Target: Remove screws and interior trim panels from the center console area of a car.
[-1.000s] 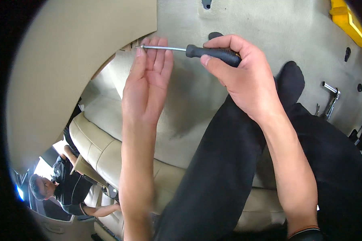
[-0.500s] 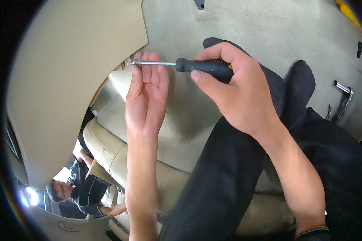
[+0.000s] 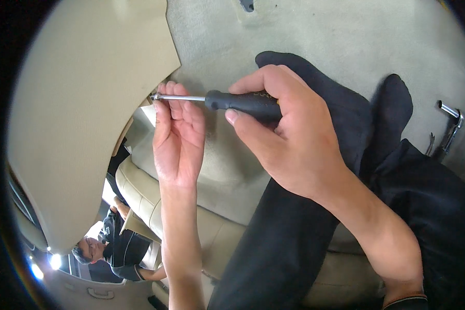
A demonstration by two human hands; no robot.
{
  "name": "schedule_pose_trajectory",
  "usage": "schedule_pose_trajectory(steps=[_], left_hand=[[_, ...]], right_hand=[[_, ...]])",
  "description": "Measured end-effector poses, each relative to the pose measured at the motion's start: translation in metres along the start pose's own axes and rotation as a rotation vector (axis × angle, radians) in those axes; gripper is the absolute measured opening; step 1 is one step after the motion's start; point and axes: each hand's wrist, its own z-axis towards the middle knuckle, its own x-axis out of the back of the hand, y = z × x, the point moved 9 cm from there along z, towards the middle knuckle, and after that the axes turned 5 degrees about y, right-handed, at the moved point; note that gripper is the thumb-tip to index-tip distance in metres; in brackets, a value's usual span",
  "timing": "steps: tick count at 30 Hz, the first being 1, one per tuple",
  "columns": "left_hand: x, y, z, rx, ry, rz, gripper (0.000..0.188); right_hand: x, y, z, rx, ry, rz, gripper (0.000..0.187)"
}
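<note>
The right hand (image 3: 294, 134) is closed around the black-handled screwdriver (image 3: 218, 100). The left hand (image 3: 178, 147) is mostly open, fingers behind the shaft; thumb contact cannot be confirmed. The tip lies at the beige panel's (image 3: 98, 88) edge, below its right corner. Hazard: an angled push could slip, jabbing fingers.

Screwdriver handle (image 3: 243, 105): faint marking (image 3: 263, 95), partly covered by my right hand (image 3: 299, 137); I cannot make it out.
Co-worker's dark shirt (image 3: 128, 252): light chest mark, too small for me to read.
</note>
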Motion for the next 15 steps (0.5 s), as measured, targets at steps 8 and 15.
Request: schedule_pose_trajectory(steps=[8,15], left_hand=[[0.0050,0.0043,-0.0015,-0.012,0.025,-0.049,0.029],[0.0054,0.0076,-0.0004,-0.032,0.039,-0.014,0.028]], right_hand=[[-0.0009,-0.0082,-0.0011,0.104,0.035,-0.049,0.018],[-0.0029,-0.0112,0.0026,0.107,0.016,-0.088,0.018]])
